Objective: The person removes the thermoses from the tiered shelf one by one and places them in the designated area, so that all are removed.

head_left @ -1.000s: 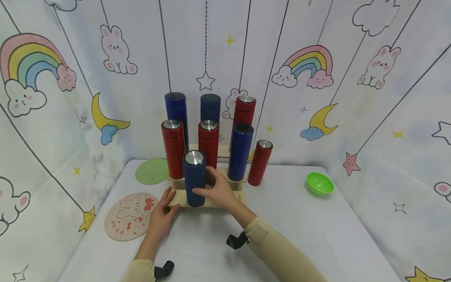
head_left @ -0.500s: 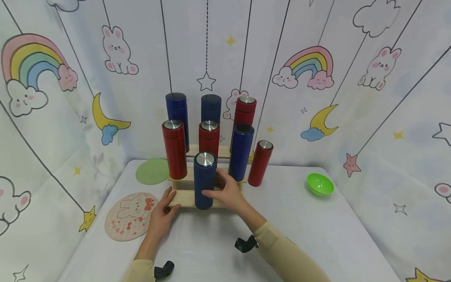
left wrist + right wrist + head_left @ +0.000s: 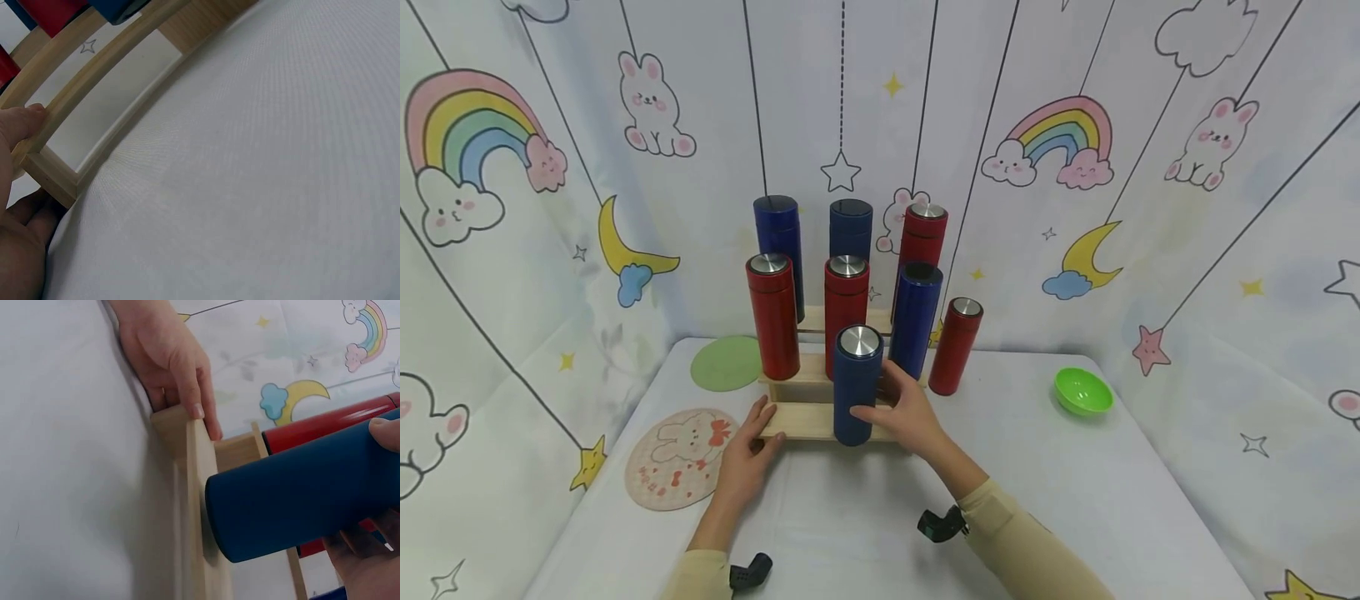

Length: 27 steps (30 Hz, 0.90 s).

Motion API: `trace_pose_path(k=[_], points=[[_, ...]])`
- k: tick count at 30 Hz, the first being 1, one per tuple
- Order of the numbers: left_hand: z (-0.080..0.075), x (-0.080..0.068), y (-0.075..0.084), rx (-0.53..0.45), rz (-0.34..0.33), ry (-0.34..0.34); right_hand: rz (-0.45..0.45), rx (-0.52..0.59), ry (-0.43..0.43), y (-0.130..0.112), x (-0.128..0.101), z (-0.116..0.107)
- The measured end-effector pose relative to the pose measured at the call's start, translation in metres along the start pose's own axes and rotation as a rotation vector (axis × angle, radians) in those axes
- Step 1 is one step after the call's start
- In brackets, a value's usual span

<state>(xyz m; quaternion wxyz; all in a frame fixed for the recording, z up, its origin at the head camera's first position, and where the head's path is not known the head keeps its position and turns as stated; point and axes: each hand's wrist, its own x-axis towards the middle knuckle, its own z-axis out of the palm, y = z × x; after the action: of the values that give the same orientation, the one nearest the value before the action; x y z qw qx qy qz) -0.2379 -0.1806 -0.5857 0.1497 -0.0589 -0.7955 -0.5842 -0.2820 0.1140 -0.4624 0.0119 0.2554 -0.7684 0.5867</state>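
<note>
- The blue flask (image 3: 857, 385) stands upright on the lowest, nearest step of the wooden rack (image 3: 797, 421), with the right hand (image 3: 904, 412) wrapped round its lower body, thumb toward the near side and fingers behind.
- Over the last second the blue flask has slid rightward along that step, from near the left end toward the middle; it now sits in front of the middle red flask (image 3: 846, 304). I judge it is being shifted sideways to a slot on the front row rather than lifted away.
- The left hand (image 3: 747, 450) has not moved: its fingers hook over the near-left corner of the wooden rack (image 3: 59, 181), steadying it, well apart from the right hand.
- On the upper steps stand more red and blue flasks; another red flask (image 3: 954, 346) stands on the table (image 3: 1075, 500) just right of the rack.
- Farther out lie a green mat (image 3: 726, 363), a pink rabbit mat (image 3: 679, 457) and a green bowl (image 3: 1082, 391).
- The blue flask's base and its seat on the step are hidden by the right hand in the head view; the right wrist view shows the blue flask (image 3: 300, 487) tight against the wood, though whether it fully rests is hard to tell.
- The left wrist view crops most of the left hand (image 3: 19, 250).
</note>
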Motion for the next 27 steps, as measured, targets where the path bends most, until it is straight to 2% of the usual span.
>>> trace_pose_path(k=[12,21,27], points=[[0.001,0.000,-0.001,-0.016,0.014,0.004,0.024,-0.062,0.022,-0.004,-0.007,-0.016],[0.001,0.001,0.000,-0.009,0.015,0.007,-0.008,-0.041,0.025,-0.008,-0.017,-0.039],[0.001,0.002,-0.002,-0.022,0.008,0.008,0.003,-0.048,0.048,-0.006,-0.020,-0.052]])
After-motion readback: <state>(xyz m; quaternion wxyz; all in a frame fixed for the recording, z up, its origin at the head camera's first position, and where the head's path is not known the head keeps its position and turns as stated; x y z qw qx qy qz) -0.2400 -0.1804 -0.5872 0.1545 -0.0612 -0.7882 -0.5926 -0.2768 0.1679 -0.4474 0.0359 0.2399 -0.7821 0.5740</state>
